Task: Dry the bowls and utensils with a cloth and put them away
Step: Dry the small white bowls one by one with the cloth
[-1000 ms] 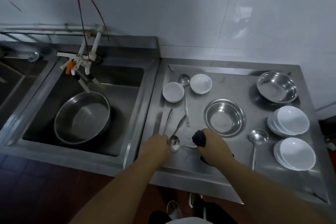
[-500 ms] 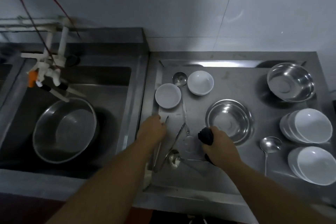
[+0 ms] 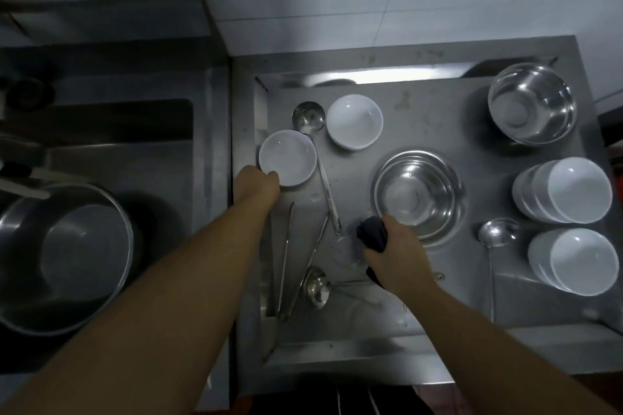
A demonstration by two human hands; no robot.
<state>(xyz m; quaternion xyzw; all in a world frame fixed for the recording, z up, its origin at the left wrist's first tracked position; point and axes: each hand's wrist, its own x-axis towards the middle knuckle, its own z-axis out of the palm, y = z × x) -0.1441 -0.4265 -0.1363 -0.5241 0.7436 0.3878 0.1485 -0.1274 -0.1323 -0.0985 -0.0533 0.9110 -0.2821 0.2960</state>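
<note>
While the left hand (image 3: 258, 184) reaches forward along the left edge of the bench (image 3: 421, 101), its fingers (image 3: 272, 175) touch the near rim of a white bowl (image 3: 287, 157); whether they grip the rim cannot be told. The bowl sits upright, mouth up. Beyond it and to the right stands a second bowl (image 3: 354, 121), also mouth up. Between the two lies a ladle (image 3: 308, 118), cup away from the person, its long handle running back toward the right hand (image 3: 391, 251). That hand is closed round a dark cloth (image 3: 372, 233), which bunches out above the fingers. Just right of the cloth stands a steel bowl (image 3: 417, 194). Below the left fingers lie tongs (image 3: 285, 259), long axis running near to far, and a spoon (image 3: 316, 287) with its cup toward the person. Well to the right are a second steel bowl (image 3: 531, 104), another ladle (image 3: 498, 233) and two stacks of white bowls (image 3: 563, 190).
</note>
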